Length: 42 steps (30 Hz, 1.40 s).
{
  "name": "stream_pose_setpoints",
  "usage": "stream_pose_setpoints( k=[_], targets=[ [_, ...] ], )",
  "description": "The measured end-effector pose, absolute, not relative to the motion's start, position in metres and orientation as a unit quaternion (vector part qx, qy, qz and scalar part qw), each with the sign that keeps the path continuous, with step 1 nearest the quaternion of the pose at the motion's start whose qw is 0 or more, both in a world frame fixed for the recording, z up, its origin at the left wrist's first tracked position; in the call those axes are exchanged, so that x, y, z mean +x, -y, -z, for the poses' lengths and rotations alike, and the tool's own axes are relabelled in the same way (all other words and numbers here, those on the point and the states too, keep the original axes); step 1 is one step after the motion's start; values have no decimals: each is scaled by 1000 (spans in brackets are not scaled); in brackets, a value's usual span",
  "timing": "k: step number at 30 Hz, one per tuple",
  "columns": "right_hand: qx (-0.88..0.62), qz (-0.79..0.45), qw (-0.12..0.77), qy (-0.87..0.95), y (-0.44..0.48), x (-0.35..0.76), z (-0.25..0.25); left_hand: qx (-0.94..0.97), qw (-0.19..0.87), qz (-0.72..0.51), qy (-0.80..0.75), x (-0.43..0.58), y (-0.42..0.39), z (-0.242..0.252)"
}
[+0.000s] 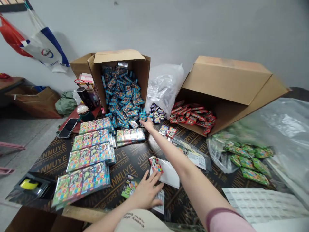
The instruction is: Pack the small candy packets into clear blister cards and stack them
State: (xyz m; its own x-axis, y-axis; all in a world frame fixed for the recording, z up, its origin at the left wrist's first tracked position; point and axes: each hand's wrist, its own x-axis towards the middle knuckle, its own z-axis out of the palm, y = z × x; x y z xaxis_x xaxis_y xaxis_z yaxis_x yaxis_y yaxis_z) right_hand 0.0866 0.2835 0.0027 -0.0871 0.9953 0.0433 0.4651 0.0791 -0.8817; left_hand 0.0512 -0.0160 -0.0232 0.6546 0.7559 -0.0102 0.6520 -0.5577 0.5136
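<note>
My right hand [147, 124] is stretched far forward to the spill of blue packets [124, 100] pouring from a tipped cardboard box [118, 58]; its fingers are closed around a blue packet at the pile's front edge. My left hand [146, 190] lies flat with fingers spread on a green packet [129, 187] and a white sheet [169, 174] near me. A red packet [155, 164] stands just beyond its fingertips.
Rows of packed colourful sets [89, 154] lie at the left. A second tipped box [229, 80] spills red packets [193, 117]. Green packets [248, 161] sit in plastic at right, purple packets [155, 112] by a clear bag. A phone [68, 127] and tape dispenser [29, 185] lie left.
</note>
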Motion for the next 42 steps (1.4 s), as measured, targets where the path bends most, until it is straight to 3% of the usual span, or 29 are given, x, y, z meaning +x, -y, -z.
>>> stream_pose_setpoints(
  k=[7, 11, 15, 17, 19, 22, 26, 29, 32, 39, 42],
  targets=[
    [-562, -331, 397, 646, -290, 94, 4, 866, 278, -118, -399, 53, 12, 30],
    [-505, -275, 434, 693, -251, 138, -7, 797, 329, -264, -432, 48, 11, 28],
    [-282, -110, 409, 861, -183, 186, -14, 423, 493, -524, -551, 31, -3, 6],
    [-196, -58, 358, 911, -153, 203, -14, 227, 608, -564, -510, 23, -14, -7],
    [-151, -39, 319, 935, -133, 214, -11, 155, 681, -546, -463, 18, -25, -16],
    [-152, -52, 284, 945, -123, 226, -6, 135, 688, -545, -461, 19, -32, -23],
    [-317, -82, 285, 901, -124, 240, -9, 140, 637, -587, -480, 24, -29, -30],
    [-376, -180, 292, 861, -109, 242, -21, 149, 645, -581, -474, 28, -22, -34],
    [-318, -290, 294, 854, -79, 235, -33, 164, 664, -558, -469, 36, -12, -38],
    [-306, -287, 395, 817, -34, 226, -44, 252, 684, -496, -472, 49, 6, -49],
    [-347, -282, 436, 781, -26, 234, -44, 366, 635, -447, -513, 43, 14, -45]
  ],
)
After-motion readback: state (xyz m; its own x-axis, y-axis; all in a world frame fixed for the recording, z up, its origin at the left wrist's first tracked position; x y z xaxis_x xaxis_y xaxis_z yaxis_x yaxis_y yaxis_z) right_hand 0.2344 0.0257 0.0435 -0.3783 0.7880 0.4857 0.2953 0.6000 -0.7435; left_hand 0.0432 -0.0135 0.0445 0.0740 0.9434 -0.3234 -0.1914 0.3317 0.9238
